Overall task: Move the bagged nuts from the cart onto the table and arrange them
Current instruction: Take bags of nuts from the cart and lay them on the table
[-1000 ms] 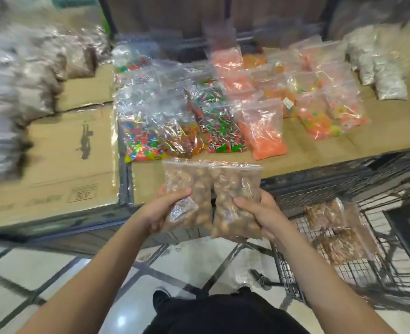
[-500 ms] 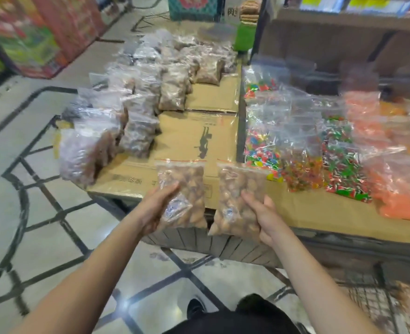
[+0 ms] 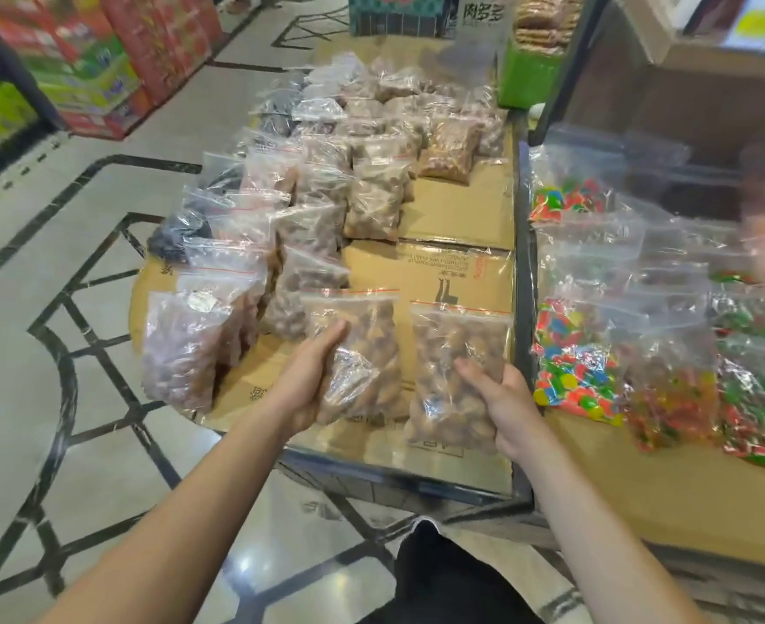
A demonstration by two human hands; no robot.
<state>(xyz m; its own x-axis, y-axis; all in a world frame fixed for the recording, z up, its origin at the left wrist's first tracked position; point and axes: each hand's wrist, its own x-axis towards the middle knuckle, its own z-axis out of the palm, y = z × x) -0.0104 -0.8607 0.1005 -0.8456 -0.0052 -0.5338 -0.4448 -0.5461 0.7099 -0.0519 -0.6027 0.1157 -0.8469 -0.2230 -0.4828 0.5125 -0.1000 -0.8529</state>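
Note:
My left hand (image 3: 306,382) grips a clear zip bag of brown nuts (image 3: 362,349) by its lower left side. My right hand (image 3: 504,405) grips a second bag of nuts (image 3: 455,353) by its lower right side. Both bags are upright, side by side and slightly apart, over the near end of the cardboard-covered table (image 3: 457,272). Rows of several other nut bags (image 3: 308,245) stand along the table's left side and far end. The cart is out of view.
A second cardboard-topped table (image 3: 686,488) on the right holds several bags of coloured candy (image 3: 574,353). A dark rail (image 3: 522,281) separates the two tables. Tiled floor lies to the left, with stacked colourful boxes (image 3: 101,65) at the far left and a green crate (image 3: 524,78) beyond.
I have turned left from the cart and candy table to the nut table. Both hands carried their bags forward over its near edge, and the bags have moved slightly apart.

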